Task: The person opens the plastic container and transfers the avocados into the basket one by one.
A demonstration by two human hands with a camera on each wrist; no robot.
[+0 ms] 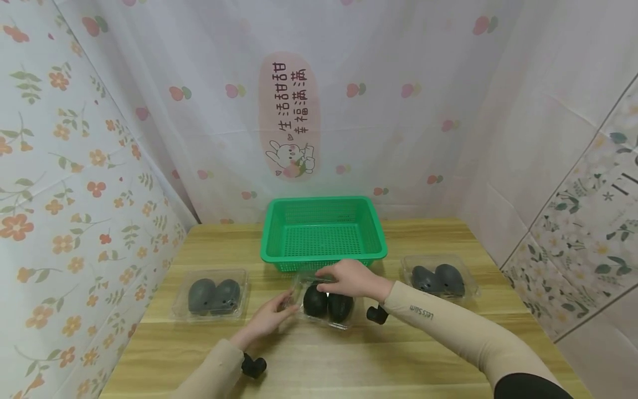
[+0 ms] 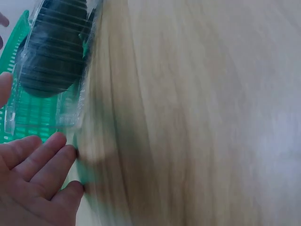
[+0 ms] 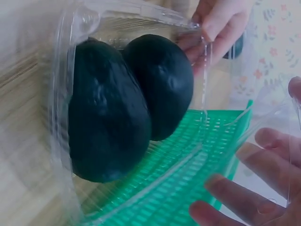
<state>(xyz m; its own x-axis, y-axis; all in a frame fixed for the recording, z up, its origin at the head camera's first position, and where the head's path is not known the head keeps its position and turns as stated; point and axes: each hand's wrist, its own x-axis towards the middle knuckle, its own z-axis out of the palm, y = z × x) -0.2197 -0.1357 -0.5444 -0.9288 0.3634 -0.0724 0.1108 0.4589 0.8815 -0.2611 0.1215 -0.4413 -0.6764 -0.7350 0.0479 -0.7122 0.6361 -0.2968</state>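
In the middle of the table stands a clear plastic box [image 1: 319,320] with two dark green avocados [image 3: 106,113] side by side in it. My right hand [image 1: 349,279] is over the box's far side. Its thumb and fingers pinch the clear lid [image 3: 263,122], and the fingers show through the plastic. At the box's left end is my left hand [image 1: 267,317], its fingers [image 2: 54,160] fairly straight by the corner and its thumb near the rim. How firmly the left fingertips touch the wall cannot be told.
A green mesh basket [image 1: 324,258] stands just behind the box. Further clear boxes [image 1: 181,310] with two avocados [image 1: 201,295] each sit at the left and right [image 1: 471,285]. Patterned curtains [image 1: 219,111] hang behind and beside the wooden table [image 1: 319,371].
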